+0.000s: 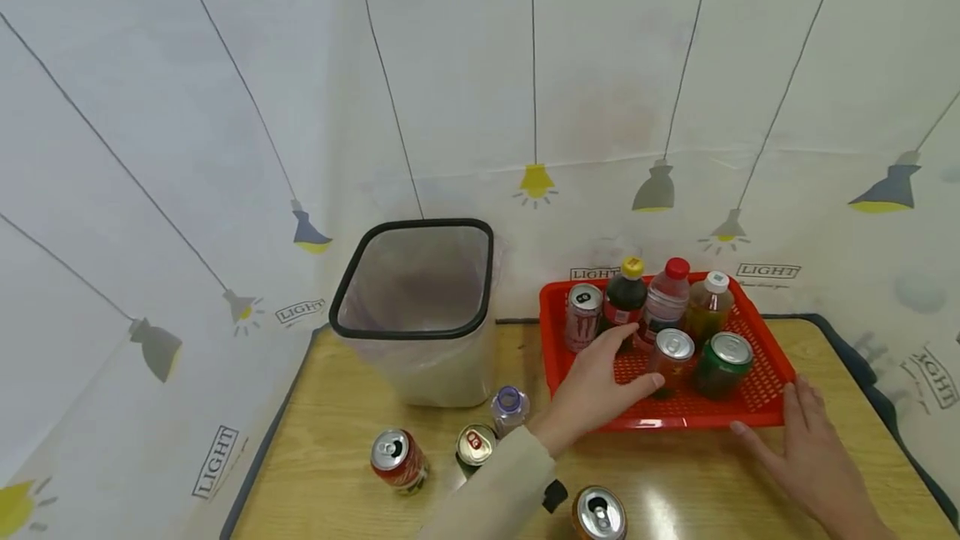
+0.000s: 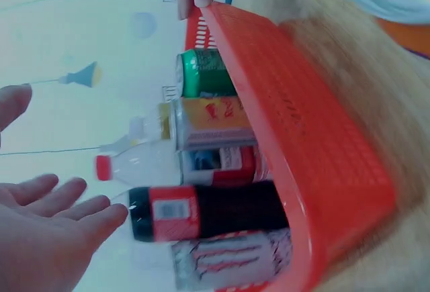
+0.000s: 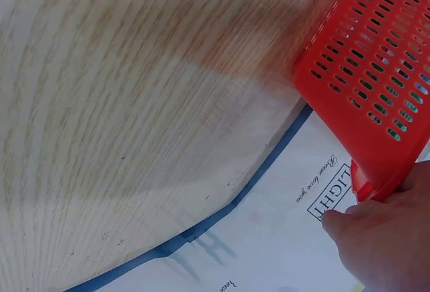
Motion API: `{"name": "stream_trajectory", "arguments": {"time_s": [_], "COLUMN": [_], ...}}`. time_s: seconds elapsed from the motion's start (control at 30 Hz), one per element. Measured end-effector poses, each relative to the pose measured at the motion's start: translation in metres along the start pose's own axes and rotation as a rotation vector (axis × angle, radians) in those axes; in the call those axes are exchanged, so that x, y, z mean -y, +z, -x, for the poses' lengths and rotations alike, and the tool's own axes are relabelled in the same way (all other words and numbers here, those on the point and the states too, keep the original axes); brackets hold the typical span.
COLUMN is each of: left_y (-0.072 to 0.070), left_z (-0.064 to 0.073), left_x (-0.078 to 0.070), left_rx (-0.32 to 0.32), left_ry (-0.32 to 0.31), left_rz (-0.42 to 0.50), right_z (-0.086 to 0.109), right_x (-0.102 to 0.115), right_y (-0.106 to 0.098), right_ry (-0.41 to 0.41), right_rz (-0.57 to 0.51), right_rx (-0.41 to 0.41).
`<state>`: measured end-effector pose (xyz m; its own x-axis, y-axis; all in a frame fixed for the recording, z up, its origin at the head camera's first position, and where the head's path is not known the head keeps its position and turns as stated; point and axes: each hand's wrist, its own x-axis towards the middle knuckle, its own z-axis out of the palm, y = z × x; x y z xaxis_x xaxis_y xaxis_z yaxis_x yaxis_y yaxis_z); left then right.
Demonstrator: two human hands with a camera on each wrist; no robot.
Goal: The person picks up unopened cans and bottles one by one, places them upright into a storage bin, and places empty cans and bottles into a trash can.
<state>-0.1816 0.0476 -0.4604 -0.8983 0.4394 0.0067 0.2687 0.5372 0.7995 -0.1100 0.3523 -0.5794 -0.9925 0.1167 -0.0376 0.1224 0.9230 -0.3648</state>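
A red plastic basket (image 1: 660, 422) holds upright drinks: a pink-and-white can (image 1: 582, 319), a cola bottle (image 1: 626, 294) with a yellow cap, a clear bottle (image 1: 667, 297) with a red cap, a white-capped bottle (image 1: 709, 307) of yellowish drink, a gold-and-red can (image 2: 211, 123) and a green can (image 1: 723, 365). My left hand (image 1: 596, 382) hovers over the basket's front left, fingers spread and holding nothing. In the left wrist view its fingertips lie close to the cola bottle's top. My right hand (image 1: 813, 457) rests against the basket's front right corner, thumb along the front, fingers along the side.
Left of the basket stands a lined waste bin (image 1: 420, 332) with a black rim. In front are a red can (image 1: 400, 461), a dark green can (image 1: 476, 447), an uncapped clear bottle (image 1: 510, 408) and an orange can (image 1: 598, 513). A printed sheet (image 1: 450, 107) hangs behind the wooden table (image 1: 322, 440).
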Motion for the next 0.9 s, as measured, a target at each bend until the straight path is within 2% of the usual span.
{"name": "stream_trajectory", "arguments": {"time_s": [0.13,0.27,0.33,0.43,0.53,0.6,0.7,0.8,0.9], "left_y": [-0.009,-0.014,-0.016,-0.019,-0.022,-0.024,-0.028,-0.034,-0.037], "left_z": [0.025,0.051,0.062,0.075,0.086,0.092,0.101,0.110,0.119], "left_x": [0.008,0.026,0.039,0.059,0.080,0.091,0.103,0.108,0.114], "left_rx": [-0.042,-0.118,-0.192,-0.346,-0.499,-0.578,-0.688,-0.781,-0.826], "left_ry": [0.105,0.262,0.385,0.594,0.753,0.804,0.837,0.830,0.787], "left_rz": [-0.035,-0.103,-0.116,-0.148,-0.183,-0.188,-0.152,-0.122,-0.106], "right_z": [0.003,0.005,0.005,0.004,0.003,0.002,0.001,0.000,-0.001], "right_x": [-0.003,-0.003,-0.002,-0.001,0.000,0.000,0.001,0.001,0.003], "right_y": [-0.001,0.000,0.000,0.000,0.002,0.003,0.004,0.005,0.005], "right_ry": [0.003,0.017,0.024,0.030,0.030,0.029,0.026,0.017,0.009], "right_rz": [0.002,0.005,0.006,0.007,0.011,0.014,0.014,0.007,0.000], "right_rx": [-0.016,-0.036,-0.043,-0.041,-0.031,-0.024,-0.026,-0.029,-0.033]}}
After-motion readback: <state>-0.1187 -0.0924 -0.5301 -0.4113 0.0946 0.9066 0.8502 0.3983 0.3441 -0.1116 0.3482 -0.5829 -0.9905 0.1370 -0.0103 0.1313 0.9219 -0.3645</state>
